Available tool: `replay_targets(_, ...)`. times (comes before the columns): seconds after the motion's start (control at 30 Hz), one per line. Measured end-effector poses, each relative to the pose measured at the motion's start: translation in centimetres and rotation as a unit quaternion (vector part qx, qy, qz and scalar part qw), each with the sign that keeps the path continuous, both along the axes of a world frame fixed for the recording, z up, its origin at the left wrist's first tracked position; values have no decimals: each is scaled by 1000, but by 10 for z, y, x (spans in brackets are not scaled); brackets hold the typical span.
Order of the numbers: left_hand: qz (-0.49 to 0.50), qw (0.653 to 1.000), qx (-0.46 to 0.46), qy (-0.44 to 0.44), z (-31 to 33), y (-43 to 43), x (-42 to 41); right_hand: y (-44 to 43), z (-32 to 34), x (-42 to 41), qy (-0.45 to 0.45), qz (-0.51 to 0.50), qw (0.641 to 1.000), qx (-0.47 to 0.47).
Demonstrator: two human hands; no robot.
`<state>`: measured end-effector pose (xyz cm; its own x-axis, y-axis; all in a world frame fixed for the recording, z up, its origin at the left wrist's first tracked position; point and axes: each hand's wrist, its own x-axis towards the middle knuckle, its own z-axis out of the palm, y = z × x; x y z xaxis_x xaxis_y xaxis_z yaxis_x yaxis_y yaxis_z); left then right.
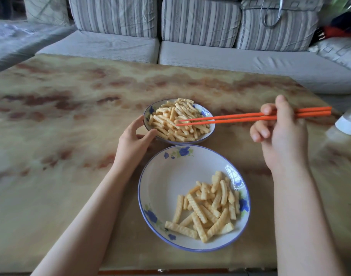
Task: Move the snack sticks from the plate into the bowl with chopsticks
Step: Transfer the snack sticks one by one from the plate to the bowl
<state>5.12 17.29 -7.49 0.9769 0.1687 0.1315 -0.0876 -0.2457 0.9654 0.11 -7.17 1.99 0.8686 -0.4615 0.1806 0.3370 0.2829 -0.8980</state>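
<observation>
Plate (166, 176), lower centre: a loose pile of snack sticks (208, 208) remains on its right side. Left hand (134, 140) grips the rim of the bowl (151, 110). Right hand (282, 134) holds the chopsticks (220, 118), tips over the heap, apparently carrying nothing. Risk: the heaped bowl spills onto the worktop (71, 136), or a stick slips off in transit.

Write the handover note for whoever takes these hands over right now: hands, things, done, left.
Left hand grips the bowl by its left rim.
Right hand holds the chopsticks, with their tips over the bowl. I cannot tell whether they pinch anything.
The bowl stands on the table just beyond the plate.
Done: the bowl is already heaped.
Left: a loose pile of sticks lies on the plate's right half. Carry them across.
</observation>
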Motion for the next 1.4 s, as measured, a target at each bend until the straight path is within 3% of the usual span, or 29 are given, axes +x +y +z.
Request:
replay_targets(0.17, -1, 1000, 2, -5, 0, 0, -1, -5, -5, 2, 27, -105, 994, -6)
replay_targets(0.5, 0, 1000, 1, -5, 0, 0, -1, -11, -6, -2, 37, -88, 993, -73)
replay_targets(0.67, 2, 1000, -1, 2, 0, 0, -1, -22, 0, -6, 5, 40, 997, -63)
replay_targets(0.83, 3, 1000, -6, 4, 0, 0, 0, -20, 6, -19, 70, 214, 957, -183)
replay_targets(1.13, 4, 1000, -3, 3, 4, -1, -2, -8, 11, -23, 121, 285, 916, -254)
replay_targets(1.4, 4, 1000, -4, 0, 3, -2, -3, -1, 6, -18, 100, 262, 938, -203)
